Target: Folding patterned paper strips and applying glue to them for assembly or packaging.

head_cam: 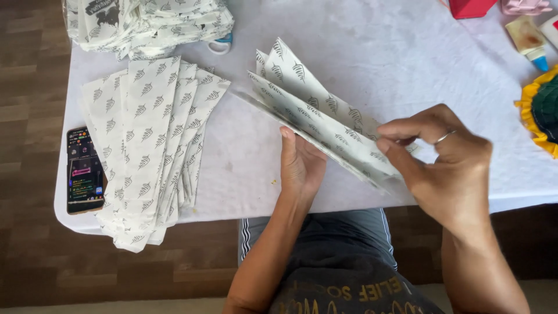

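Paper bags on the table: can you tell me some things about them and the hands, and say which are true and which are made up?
1. Both hands hold a folded paper bag. True: the left hand props it from below and the right hand pinches its near end.
2. The stack of bags lies right of the hands. False: it lies to their left.
3. A phone lies at the table's left edge. True.
4. The phone's screen is dark. False: it is lit and shows colours.
5. The right hand wears a ring. True.
6. The glue bottle is in the left hand. False: it lies on the table, far right.
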